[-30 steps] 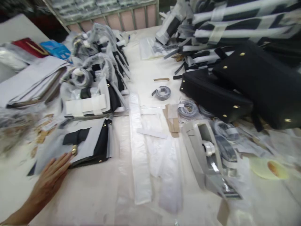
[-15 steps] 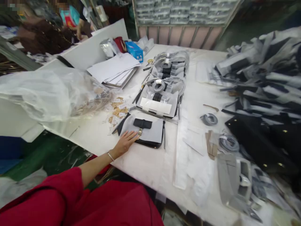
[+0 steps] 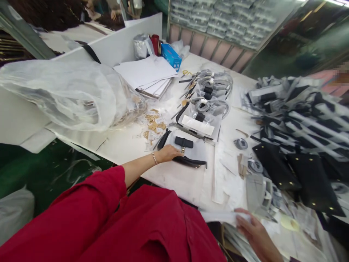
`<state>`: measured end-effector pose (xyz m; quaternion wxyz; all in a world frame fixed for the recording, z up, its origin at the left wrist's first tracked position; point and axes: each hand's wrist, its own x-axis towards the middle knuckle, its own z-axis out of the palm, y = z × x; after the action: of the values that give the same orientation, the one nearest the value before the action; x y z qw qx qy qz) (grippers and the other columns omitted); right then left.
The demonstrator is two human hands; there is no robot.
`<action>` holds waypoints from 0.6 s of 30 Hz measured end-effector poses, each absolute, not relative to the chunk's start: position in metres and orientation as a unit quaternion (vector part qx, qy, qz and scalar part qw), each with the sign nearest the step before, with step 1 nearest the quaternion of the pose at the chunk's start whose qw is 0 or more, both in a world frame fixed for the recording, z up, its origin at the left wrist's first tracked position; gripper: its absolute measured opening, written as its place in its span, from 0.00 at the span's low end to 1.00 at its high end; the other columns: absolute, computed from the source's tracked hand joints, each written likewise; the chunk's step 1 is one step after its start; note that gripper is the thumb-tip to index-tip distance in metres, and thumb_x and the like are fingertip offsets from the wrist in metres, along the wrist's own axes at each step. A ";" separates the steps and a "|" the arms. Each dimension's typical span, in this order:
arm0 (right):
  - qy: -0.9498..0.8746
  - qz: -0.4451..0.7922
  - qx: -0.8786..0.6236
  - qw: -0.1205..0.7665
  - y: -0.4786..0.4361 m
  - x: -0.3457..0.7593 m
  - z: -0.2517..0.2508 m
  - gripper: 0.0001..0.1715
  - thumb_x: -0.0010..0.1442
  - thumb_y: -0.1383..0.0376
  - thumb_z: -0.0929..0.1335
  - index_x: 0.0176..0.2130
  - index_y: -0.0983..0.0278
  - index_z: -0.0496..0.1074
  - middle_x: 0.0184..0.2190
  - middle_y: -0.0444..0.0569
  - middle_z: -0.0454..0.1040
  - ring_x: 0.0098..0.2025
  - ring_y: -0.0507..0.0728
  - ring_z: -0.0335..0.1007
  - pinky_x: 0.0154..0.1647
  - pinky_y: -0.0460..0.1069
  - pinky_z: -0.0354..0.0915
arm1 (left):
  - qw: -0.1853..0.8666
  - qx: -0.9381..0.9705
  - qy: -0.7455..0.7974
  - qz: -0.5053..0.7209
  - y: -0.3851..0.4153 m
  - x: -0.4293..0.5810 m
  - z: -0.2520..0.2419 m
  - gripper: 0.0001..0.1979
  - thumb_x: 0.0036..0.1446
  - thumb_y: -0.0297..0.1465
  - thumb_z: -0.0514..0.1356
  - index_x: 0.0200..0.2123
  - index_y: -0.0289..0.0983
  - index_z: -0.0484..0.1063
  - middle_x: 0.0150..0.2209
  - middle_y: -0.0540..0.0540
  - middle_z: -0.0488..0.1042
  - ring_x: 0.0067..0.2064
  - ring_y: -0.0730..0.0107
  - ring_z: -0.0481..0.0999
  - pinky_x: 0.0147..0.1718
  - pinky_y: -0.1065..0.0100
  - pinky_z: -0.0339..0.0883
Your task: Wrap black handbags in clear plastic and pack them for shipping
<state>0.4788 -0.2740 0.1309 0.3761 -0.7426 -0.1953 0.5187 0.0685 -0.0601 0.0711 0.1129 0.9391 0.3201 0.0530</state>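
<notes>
My left hand [image 3: 169, 153] lies flat with fingers stretched out on a small black bag wrapped in grey-white paper [image 3: 188, 151], near the table's front edge. The bag has a black strap with a gold clasp [image 3: 183, 149]. My right hand [image 3: 252, 229] is low at the right, below the table edge, fingers closed on a white sheet [image 3: 222, 217] from a stack there. More wrapped bags [image 3: 203, 120] lie in a row behind the first one.
A big clear plastic bag [image 3: 65, 92] of small parts lies at the left, with loose tan tags [image 3: 152, 125] beside it. A paper stack [image 3: 148, 74] and blue box [image 3: 171, 56] sit further back. Black bags [image 3: 294, 171], a tape dispenser [image 3: 259, 193] and wrapped straps fill the right.
The view swung up and left, showing my red sleeve and body. My left hand stays on the wrapped bag. My right hand has come into view at the lower right, holding a white sheet.
</notes>
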 end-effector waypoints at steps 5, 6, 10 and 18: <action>-0.108 0.580 -0.652 0.477 -0.192 0.409 0.092 0.25 0.35 0.64 0.82 0.33 0.66 0.75 0.24 0.38 0.74 0.22 0.45 0.68 0.23 0.38 0.68 | 0.136 0.938 0.316 0.031 -0.047 0.071 0.076 0.21 0.58 0.22 0.55 0.52 0.48 0.72 0.40 0.50 0.81 0.37 0.69 0.79 0.30 0.74 0.65; -0.088 0.571 -0.650 0.494 -0.181 0.400 0.083 0.24 0.35 0.66 0.82 0.32 0.66 0.74 0.23 0.37 0.74 0.21 0.45 0.68 0.22 0.38 0.68 | 0.139 0.938 0.316 0.030 -0.048 0.070 0.076 0.22 0.58 0.22 0.55 0.52 0.48 0.72 0.41 0.50 0.81 0.37 0.69 0.79 0.30 0.74 0.65; -0.018 0.542 -0.646 0.537 -0.165 0.396 0.053 0.18 0.42 0.69 0.79 0.29 0.65 0.70 0.20 0.36 0.72 0.19 0.45 0.68 0.21 0.37 0.69 | 0.154 0.937 0.314 0.028 -0.053 0.069 0.078 0.23 0.58 0.23 0.54 0.54 0.48 0.70 0.47 0.50 0.79 0.40 0.69 0.79 0.32 0.74 0.66; 0.036 0.560 -0.612 0.557 -0.171 0.374 0.022 0.13 0.48 0.71 0.77 0.31 0.66 0.70 0.22 0.39 0.75 0.21 0.47 0.73 0.26 0.40 0.73 | 0.190 0.928 0.321 -0.015 -0.049 0.070 0.093 0.23 0.58 0.27 0.57 0.56 0.49 0.68 0.53 0.52 0.76 0.48 0.67 0.77 0.36 0.73 0.67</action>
<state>0.3744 -0.1714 0.0225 0.5575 -0.6121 0.0356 0.5597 0.0703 -0.0492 0.0929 0.1903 0.9277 0.3207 -0.0153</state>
